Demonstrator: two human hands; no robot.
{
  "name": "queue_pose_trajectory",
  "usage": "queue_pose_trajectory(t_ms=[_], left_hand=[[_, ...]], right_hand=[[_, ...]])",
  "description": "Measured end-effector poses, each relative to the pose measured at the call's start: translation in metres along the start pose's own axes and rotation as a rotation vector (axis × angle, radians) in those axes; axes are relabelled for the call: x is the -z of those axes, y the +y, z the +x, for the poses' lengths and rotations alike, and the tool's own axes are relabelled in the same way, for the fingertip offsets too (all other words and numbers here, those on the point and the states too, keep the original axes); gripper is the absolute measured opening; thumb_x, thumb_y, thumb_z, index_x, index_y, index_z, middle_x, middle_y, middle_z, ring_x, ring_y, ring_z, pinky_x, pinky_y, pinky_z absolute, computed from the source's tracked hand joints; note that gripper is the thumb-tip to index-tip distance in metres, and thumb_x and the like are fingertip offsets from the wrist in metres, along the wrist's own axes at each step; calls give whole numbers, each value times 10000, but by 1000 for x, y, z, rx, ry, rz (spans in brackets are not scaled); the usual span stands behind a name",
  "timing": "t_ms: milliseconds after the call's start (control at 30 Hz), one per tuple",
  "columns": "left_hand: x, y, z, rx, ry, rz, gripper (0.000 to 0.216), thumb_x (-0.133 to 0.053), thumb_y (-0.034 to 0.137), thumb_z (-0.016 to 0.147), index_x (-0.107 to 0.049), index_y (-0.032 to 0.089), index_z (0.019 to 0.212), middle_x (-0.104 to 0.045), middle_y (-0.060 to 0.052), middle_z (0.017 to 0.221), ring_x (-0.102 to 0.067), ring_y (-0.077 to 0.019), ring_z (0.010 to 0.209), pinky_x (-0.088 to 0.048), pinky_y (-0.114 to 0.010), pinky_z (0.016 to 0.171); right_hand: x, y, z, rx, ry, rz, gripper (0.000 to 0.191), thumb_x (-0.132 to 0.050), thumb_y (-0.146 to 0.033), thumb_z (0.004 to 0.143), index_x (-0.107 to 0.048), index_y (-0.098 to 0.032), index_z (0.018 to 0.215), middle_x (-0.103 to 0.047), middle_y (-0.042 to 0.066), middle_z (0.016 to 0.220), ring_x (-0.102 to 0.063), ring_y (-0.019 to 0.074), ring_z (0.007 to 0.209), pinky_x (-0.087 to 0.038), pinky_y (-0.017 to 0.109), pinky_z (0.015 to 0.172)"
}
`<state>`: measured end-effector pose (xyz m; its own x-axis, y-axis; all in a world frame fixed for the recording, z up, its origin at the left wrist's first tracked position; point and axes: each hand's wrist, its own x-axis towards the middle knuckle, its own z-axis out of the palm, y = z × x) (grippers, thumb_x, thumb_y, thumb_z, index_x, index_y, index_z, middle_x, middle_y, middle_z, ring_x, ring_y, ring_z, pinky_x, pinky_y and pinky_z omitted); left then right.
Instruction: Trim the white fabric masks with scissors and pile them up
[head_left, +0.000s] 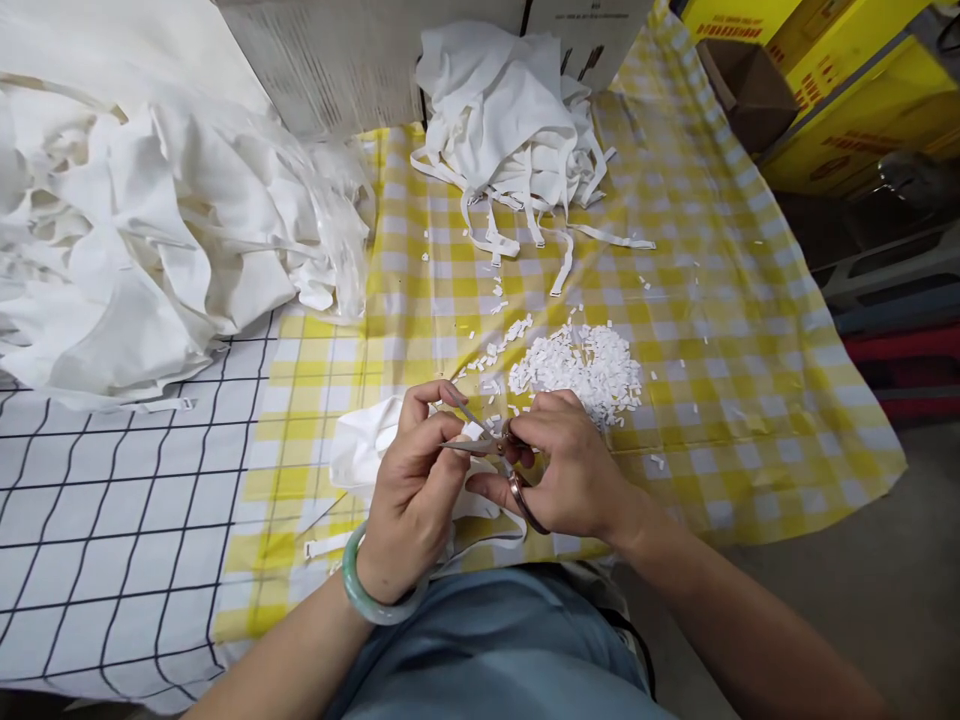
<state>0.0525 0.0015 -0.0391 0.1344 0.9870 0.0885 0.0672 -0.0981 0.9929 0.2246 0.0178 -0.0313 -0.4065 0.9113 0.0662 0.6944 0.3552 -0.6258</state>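
Note:
My right hand [574, 470] is closed around the handles of a pair of scissors [491, 447], whose blades are spread and point left. Between those blades shows a small white strap end [472, 430], pinched in the fingers of my left hand [416, 495]. A white cloth piece [361, 445] lies on the table behind and beside my left hand, and a thin white strap [495, 540] loops below both hands. Just beyond my right hand is a heap of small white clippings [581, 365]. My fingers partly cover the strap end.
White cloth pieces with straps [510, 120] are heaped against a cardboard box [337, 60] at the back. A larger pile of white cloth [142, 240] covers the left side. The yellow checked tablecloth [750, 400] ends at the right, near yellow boxes [862, 120].

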Motion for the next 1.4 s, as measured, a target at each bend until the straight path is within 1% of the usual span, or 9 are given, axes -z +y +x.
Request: queue_pose_trajectory(t_ms=[600,867,933,1000,1067,1133,1200,1300,1400], left_hand=[[-10,-5,6,-16,-56,-15,235,-487,239,969,-590,215,759,-535,-66,823,-438,-241,1128,-384,-389,978],[-18,-10,10,55,-132,6,299,-486,292,967,-588,192,705,-523,-81,948,-444,-241,1146,-409,-341,947],[-8,-6,8,47,-149,22,278,-477,275,971,-599,187,737,-530,-85,987,-462,-232,1133,-416,-332,946],[13,0,1,37,-177,87,267,-455,250,977,-593,182,759,-540,-91,1013,-492,-223,1104,-437,-328,926],[40,4,-12,3,-190,245,212,-465,223,968,-573,182,790,-555,-97,1040,-520,-226,1099,-457,-335,913],[66,2,-33,-44,-198,488,61,-565,245,920,-569,189,896,-560,-121,1175,-513,-265,1175,-465,-382,959],[86,-7,-58,-61,-237,710,297,-674,286,843,-555,205,1102,-515,-147,1337,-483,-314,1260,-450,-453,1027],[99,-21,-87,-56,-279,797,519,-629,226,847,-455,258,1335,-559,-121,1341,-568,-284,1213,-507,-404,999],[99,-16,-77,-135,-183,654,357,-542,197,880,-527,280,1227,-685,-51,1060,-688,-209,908,-578,-263,749]], right_hand=[[1,15,-12,-45,44,-58,517,-731,-536,751,-470,-184,476,-516,-19,468,-452,116,535,-324,305,651],[6,26,-27,-280,10,3,574,-694,-594,772,-447,-184,456,-460,-27,454,-410,100,482,-286,262,521],[12,25,-28,-342,15,64,506,-712,-590,753,-481,-195,538,-483,-31,503,-438,110,495,-307,256,496],[14,21,-32,-304,34,81,405,-761,-551,711,-572,-196,758,-603,10,682,-555,165,628,-423,281,568],[8,14,-38,-183,-2,84,560,-815,-478,660,-559,-174,1056,-658,108,998,-623,256,902,-518,371,764],[-8,1,-44,-53,-98,105,651,-818,-365,661,-498,-156,1188,-581,179,1244,-558,313,1148,-488,452,964],[-29,-15,-46,22,-188,127,504,-724,-204,723,-499,-140,1170,-507,201,1354,-470,321,1280,-420,468,1079],[-58,-43,-39,47,-263,197,437,-560,-22,697,-507,-138,1114,-529,185,1312,-494,281,1249,-436,411,1071],[-63,-62,-15,63,-221,361,359,-581,-40,628,-511,-193,945,-614,75,1040,-605,210,948,-533,311,851]])
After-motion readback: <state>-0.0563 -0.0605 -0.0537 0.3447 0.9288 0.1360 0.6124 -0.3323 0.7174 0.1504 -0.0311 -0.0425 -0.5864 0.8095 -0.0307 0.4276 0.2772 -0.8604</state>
